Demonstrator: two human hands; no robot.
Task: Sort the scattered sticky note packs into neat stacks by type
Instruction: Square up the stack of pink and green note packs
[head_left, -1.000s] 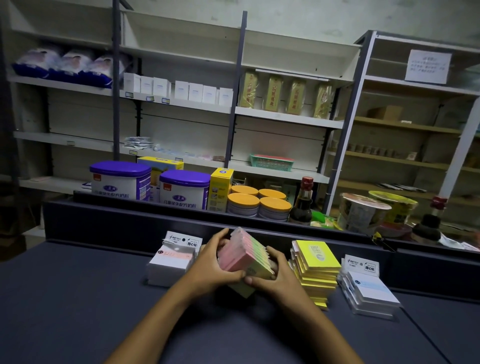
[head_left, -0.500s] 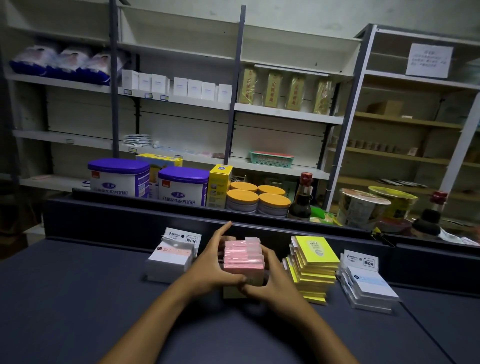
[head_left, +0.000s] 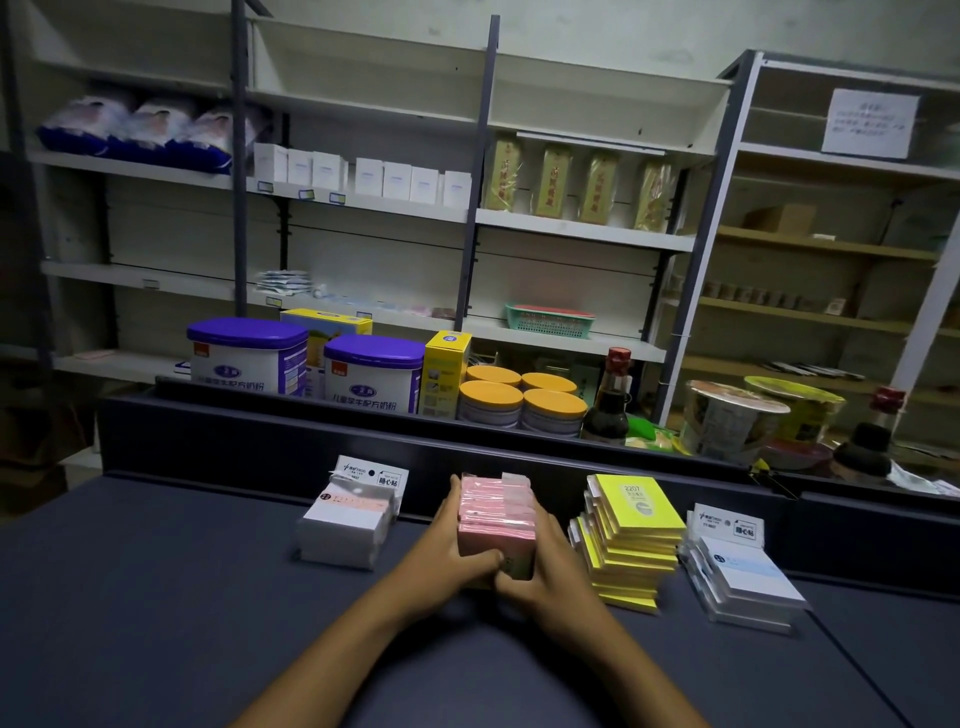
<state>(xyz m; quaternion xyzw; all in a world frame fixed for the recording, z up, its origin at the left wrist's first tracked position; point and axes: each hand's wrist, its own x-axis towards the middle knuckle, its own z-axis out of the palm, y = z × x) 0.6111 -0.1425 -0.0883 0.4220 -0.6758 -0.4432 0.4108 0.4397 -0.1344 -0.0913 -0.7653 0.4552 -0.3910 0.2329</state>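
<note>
A stack of pink sticky note packs (head_left: 497, 514) stands on the dark counter (head_left: 156, 613) at the centre. My left hand (head_left: 449, 545) grips its left side, thumb across the front. My right hand (head_left: 545, 566) grips its right side and front corner. To the left sits a stack of white packs with a hang tag (head_left: 345, 522). Right of the pink stack is a slightly skewed stack of yellow packs (head_left: 631, 535). Further right lies a fanned stack of clear-wrapped pale blue packs (head_left: 743, 577).
A raised dark ledge (head_left: 260, 441) runs behind the stacks. Beyond it stand purple-lidded tins (head_left: 249, 353), yellow boxes, orange-lidded jars (head_left: 519, 400), a sauce bottle (head_left: 608, 400) and cup noodles (head_left: 727, 421). White shelving fills the back wall.
The pink stack was tilted in both hands, showing multicoloured edges. It now stands upright and squared on the counter, still held between my hands.
</note>
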